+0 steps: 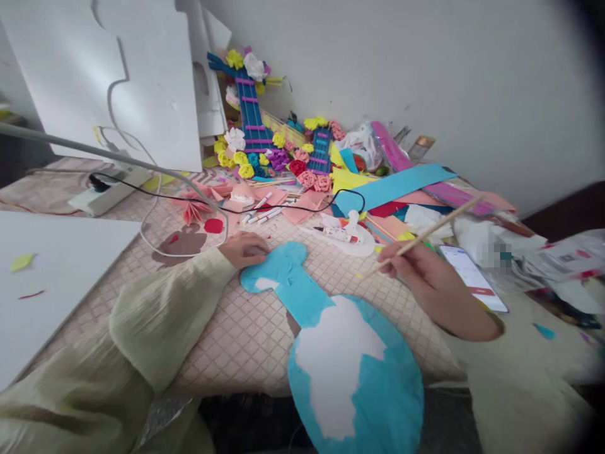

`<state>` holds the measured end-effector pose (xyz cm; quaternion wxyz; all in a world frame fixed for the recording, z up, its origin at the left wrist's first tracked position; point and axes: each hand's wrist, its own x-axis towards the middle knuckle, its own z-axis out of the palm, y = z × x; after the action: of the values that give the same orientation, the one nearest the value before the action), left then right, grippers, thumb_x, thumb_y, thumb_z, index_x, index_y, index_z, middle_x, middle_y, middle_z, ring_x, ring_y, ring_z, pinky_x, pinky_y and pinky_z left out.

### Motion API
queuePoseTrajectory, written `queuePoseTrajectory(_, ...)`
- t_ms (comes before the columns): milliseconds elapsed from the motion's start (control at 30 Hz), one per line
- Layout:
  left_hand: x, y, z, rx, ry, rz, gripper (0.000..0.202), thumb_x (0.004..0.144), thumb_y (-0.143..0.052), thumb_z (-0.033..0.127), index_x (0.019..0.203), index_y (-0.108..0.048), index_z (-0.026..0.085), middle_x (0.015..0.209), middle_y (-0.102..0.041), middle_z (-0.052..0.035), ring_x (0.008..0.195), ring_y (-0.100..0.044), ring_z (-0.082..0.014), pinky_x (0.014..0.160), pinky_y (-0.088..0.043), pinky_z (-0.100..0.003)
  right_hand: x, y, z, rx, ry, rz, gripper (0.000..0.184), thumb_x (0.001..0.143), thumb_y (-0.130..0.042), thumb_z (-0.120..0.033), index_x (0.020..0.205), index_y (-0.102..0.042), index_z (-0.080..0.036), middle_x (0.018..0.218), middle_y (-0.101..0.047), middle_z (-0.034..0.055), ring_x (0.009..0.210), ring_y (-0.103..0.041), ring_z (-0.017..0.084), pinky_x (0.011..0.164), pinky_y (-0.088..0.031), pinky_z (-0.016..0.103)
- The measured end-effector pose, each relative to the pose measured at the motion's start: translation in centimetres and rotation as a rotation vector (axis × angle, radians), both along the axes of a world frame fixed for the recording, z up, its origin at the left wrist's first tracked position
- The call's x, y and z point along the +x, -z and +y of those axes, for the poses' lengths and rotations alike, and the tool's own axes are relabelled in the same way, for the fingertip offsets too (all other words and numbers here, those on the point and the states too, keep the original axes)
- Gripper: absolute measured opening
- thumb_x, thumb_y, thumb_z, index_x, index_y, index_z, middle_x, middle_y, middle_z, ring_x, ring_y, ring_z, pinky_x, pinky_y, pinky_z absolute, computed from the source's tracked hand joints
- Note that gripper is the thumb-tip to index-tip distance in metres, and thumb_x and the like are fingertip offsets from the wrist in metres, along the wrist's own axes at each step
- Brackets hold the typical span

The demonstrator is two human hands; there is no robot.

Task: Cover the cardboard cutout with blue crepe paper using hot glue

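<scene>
A guitar-shaped white cutout (338,359), partly covered with light blue paper, lies on the patterned tabletop in front of me. My left hand (244,248) rests closed on the top end of its blue neck, pressing it down. My right hand (416,270) pinches a thin wooden stick (428,234) that slants up to the right, its lower tip hovering just right of the cutout's neck. A glue tube (339,234) lies on white paper just beyond the cutout.
Coloured paper sheets, paper flowers (246,165) and blue ladder-like models (250,107) pile up at the back. White foam boards (118,82) lean at the left. A power strip (111,189) with cables lies left. A phone (472,277) sits right of my hand.
</scene>
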<state>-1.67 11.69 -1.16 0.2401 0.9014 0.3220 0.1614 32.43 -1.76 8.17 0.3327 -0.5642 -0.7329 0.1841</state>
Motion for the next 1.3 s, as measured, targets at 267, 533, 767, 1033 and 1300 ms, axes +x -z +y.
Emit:
queuePoseTrajectory(267,-0.2,-0.1,-1.8,0.039,-0.042,0.08,0.048,0.07,-0.059,0.047,0.11,-0.055,0.02,0.117,-0.054,-0.0089,0.111,-0.047,-0.0247,0.097,-0.031,-0.038,-10.8,1.6,5.8,0.196,-0.487,0.019,0.011,0.088,-0.04,-0.015,0.09,-0.051,-0.018,0.085,-0.06,0.0023,0.078,-0.059,0.012,0.071,-0.048,0.026)
queuePoseTrajectory(533,-0.1,-0.1,-1.8,0.029,-0.049,0.087,0.049,0.069,-0.061,0.047,0.11,-0.055,0.021,0.115,-0.052,-0.0074,0.11,-0.045,-0.0253,0.096,-0.029,-0.039,-12.2,2.6,5.9,0.155,-0.592,0.001,0.016,0.088,-0.037,-0.01,0.093,-0.05,-0.02,0.087,-0.06,0.0015,0.081,-0.058,0.012,0.073,-0.047,0.026)
queuePoseTrajectory(767,-0.1,-0.1,-1.8,0.04,-0.01,0.045,0.046,0.071,-0.06,0.045,0.108,-0.054,0.019,0.113,-0.053,-0.0081,0.108,-0.047,-0.0248,0.096,-0.03,-0.039,-12.0,3.0,5.8,0.168,-0.608,0.013,0.016,0.088,-0.039,-0.01,0.094,-0.05,-0.02,0.089,-0.06,0.0017,0.08,-0.059,0.011,0.073,-0.048,0.025)
queuePoseTrajectory(1033,-0.1,-0.1,-1.9,0.046,-0.026,0.055,0.047,0.071,-0.057,0.049,0.107,-0.054,0.02,0.113,-0.054,-0.008,0.109,-0.046,-0.0251,0.096,-0.03,-0.04,-12.0,3.0,5.7,0.234,-0.63,-0.013,0.014,0.088,-0.039,-0.011,0.092,-0.05,-0.019,0.086,-0.061,0.0027,0.08,-0.059,0.013,0.072,-0.048,0.026)
queuePoseTrajectory(1300,-0.1,-0.4,-2.0,0.057,-0.015,0.074,0.046,0.071,-0.058,0.044,0.109,-0.053,0.019,0.115,-0.053,-0.0075,0.11,-0.046,-0.0236,0.098,-0.029,-0.038,-12.2,3.0,5.4,0.258,-0.664,-0.026,0.014,0.089,-0.036,-0.012,0.09,-0.048,-0.019,0.086,-0.062,0.0033,0.081,-0.06,0.013,0.072,-0.049,0.027)
